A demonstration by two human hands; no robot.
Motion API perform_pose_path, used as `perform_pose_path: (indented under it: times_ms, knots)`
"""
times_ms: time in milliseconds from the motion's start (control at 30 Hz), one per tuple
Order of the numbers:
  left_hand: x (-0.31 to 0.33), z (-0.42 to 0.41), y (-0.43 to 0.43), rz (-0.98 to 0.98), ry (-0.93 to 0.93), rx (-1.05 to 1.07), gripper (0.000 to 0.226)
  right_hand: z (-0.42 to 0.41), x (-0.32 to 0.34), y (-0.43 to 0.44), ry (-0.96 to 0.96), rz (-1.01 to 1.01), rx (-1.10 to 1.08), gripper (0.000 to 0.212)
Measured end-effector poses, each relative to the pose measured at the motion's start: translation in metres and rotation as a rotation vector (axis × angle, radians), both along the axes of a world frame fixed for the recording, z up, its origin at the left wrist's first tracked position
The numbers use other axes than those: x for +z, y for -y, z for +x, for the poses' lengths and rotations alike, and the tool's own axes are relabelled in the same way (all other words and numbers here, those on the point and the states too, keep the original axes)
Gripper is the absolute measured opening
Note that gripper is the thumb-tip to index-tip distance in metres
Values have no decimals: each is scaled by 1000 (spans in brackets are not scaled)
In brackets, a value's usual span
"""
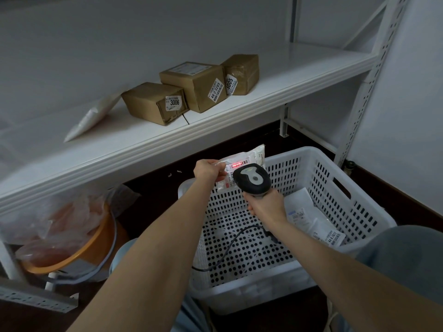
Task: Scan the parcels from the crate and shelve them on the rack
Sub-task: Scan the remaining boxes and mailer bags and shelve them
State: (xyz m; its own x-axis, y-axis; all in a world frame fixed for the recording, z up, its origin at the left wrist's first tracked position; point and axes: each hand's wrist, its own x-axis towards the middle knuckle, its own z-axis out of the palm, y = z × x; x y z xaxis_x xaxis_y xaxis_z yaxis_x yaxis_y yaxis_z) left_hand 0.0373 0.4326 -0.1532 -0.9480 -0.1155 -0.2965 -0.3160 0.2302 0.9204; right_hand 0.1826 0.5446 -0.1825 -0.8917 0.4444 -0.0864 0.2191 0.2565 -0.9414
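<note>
The crate (335,168), white plastic with a round-holed floor and slotted walls, sits on the dark floor. A black cable (230,245) snakes over its floor toward the right wrist. Two flat white pouches (309,219) with printed labels lie against its right wall.

Above the crate, the right grip (265,204) is wrapped round the handle of a black-and-grey scanner (253,179). Just beyond the scanner's rounded head hangs the parcel (257,152), a glossy, crinkled white bag over the crate's far left corner; the head hides its lower right part. The left grip (206,170) pinches the parcel's left edge, fingers curled on the film. A red line glows across its barcode.

Left of the crate, under the shelf (275,92), an orange basin (96,243) holds clear plastic bags (62,219). On the white shelf, three brown taped boxes (196,85) sit side by side, marked 3006, 46-2-3205 and 3005. A white packet (93,116) lies apart on their left. The rack (374,80) shows a perforated upright at right.
</note>
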Motion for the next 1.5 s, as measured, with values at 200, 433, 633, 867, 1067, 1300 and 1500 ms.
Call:
perform_pose_path:
  times_ms: [200, 433, 633, 867, 1067, 1300, 1500]
  knots:
    - [-1, 0, -1, 5, -2, -4, 14, 0, 1, 0, 6, 9, 3, 22]
    - [-1, 0, -2, 21, 5, 11, 9, 1, -2, -1, -7, 10, 19, 19]
    - [-4, 0, -2, 12, 9, 9, 9, 2, 0, -1, -13, 6, 13, 20]
    - [-3, -1, -2, 20, 6, 4, 15, 1, 2, 0, 0, 10, 3, 25]
    - [-2, 0, -1, 37, 11, -1, 21, 0, 2, 0, 8, 15, 12, 24]
    - [-3, 1, 1, 81, 52, 22, 31, 0, -5, -3, 2, -88, -21, 21]
    - [-1, 7, -6, 261, 170, 101, 26, 1, -8, -8, -7, -166, -71, 19]
